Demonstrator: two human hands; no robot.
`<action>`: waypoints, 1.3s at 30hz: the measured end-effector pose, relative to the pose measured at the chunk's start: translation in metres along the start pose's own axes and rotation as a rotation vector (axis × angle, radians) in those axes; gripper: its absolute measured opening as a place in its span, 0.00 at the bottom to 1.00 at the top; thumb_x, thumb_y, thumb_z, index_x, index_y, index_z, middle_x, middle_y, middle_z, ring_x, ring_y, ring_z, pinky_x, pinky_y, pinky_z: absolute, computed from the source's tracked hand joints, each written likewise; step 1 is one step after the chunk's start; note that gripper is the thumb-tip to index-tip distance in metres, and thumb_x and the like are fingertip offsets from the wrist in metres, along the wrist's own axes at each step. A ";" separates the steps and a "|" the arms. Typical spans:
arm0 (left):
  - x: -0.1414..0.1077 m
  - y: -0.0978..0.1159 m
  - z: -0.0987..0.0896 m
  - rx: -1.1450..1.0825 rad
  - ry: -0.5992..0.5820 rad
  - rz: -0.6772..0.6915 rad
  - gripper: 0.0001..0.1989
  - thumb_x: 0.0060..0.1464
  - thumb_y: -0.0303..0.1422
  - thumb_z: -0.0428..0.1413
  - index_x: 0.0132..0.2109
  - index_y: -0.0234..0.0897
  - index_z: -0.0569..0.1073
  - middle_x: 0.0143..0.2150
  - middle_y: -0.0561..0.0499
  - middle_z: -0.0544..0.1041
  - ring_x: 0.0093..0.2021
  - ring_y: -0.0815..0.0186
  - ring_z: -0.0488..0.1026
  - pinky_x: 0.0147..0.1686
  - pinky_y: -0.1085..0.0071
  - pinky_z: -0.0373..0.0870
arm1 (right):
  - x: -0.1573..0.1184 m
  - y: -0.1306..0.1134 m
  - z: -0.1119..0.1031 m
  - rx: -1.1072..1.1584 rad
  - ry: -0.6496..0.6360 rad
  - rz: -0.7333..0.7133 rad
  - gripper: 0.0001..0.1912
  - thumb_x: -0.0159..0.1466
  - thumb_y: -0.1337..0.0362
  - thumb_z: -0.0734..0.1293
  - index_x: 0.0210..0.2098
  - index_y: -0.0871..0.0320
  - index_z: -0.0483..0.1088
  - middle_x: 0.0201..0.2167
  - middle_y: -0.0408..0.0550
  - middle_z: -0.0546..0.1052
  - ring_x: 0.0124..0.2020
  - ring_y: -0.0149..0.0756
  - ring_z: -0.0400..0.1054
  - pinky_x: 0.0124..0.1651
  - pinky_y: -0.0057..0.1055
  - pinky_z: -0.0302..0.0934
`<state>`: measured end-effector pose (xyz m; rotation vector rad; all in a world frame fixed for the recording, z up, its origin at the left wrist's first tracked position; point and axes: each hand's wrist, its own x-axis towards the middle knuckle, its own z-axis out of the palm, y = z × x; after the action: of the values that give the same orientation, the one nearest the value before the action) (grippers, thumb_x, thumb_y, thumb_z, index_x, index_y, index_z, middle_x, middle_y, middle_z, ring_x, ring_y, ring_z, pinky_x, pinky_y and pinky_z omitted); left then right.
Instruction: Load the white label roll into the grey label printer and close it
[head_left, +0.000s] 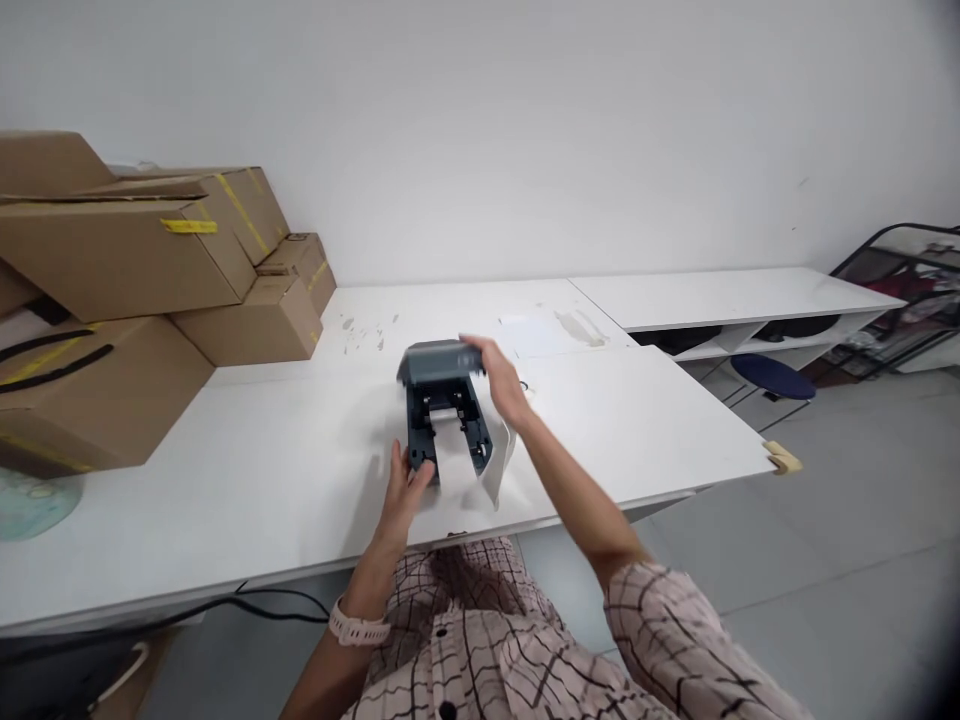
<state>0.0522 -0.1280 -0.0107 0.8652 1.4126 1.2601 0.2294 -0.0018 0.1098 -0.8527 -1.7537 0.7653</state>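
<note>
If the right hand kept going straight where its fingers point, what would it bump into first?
The right hand would first push on the dark grey, broad plastic lid it touches. Past that, maybe the flat white wall, but depth is unclear.

**Blue-grey amid white, brown and pink**

Centre of the frame: a dark blue-grey machine (442, 393) with a white paper strip (452, 455), on a white desk (300, 440). Left: brown boxes (112, 255) with yellow tape (190, 227). Bottom: a pale pink shirt (465, 665) in a dark check, a pale pink wristband (358, 630). Right: a dark blue stool seat (772, 375), grey floor (847, 500).
</note>
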 end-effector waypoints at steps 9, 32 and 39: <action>0.013 0.037 0.017 0.030 0.058 0.008 0.50 0.52 0.49 0.60 0.72 0.42 0.43 0.73 0.42 0.52 0.70 0.53 0.54 0.63 0.63 0.62 | -0.101 0.040 0.033 0.195 0.134 0.486 0.39 0.62 0.49 0.67 0.68 0.51 0.51 0.70 0.51 0.53 0.71 0.47 0.48 0.68 0.48 0.53; -0.045 -0.003 0.031 -0.204 -0.051 -0.250 0.24 0.38 0.50 0.65 0.29 0.37 0.66 0.22 0.58 0.65 0.20 0.74 0.60 0.18 0.76 0.54 | -0.102 0.044 0.032 0.402 0.137 0.523 0.38 0.60 0.50 0.71 0.64 0.54 0.59 0.63 0.54 0.67 0.63 0.46 0.62 0.64 0.44 0.59; -0.033 -0.006 0.027 0.028 -0.036 -0.083 0.23 0.43 0.50 0.63 0.22 0.37 0.63 0.14 0.59 0.60 0.16 0.77 0.53 0.18 0.78 0.48 | -0.093 0.022 0.020 -0.360 -0.010 -0.046 0.19 0.69 0.64 0.59 0.59 0.52 0.63 0.59 0.49 0.71 0.68 0.44 0.53 0.68 0.52 0.49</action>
<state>0.0865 -0.1533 -0.0077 0.8362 1.4261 1.1593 0.2385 -0.0689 0.0390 -1.0423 -1.9453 0.4277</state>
